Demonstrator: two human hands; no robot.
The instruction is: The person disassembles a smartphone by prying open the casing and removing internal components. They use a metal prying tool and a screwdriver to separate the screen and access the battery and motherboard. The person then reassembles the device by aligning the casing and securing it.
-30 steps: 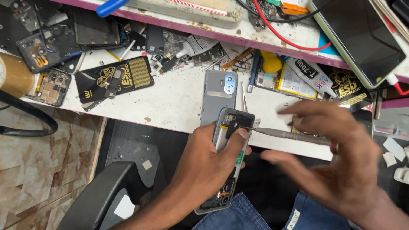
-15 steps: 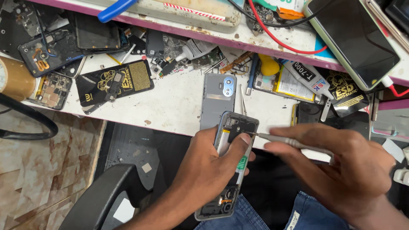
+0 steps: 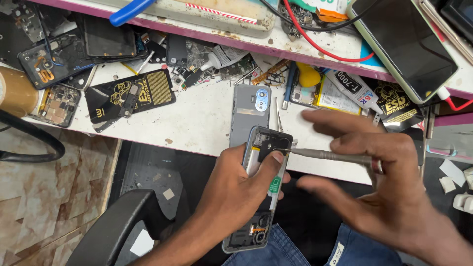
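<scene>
Two hands share the unscrewing: your left hand grips the opened phone over your lap, your right hand pinches the screwdriver into it, so turn steadily.

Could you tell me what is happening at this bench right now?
A person is working on an opened phone with its back off. The left hand grips it above the lap, just off the white table's edge. The right hand holds a thin metal screwdriver, tip at the phone's upper end. A grey back cover lies on the table among other phone parts.
</scene>
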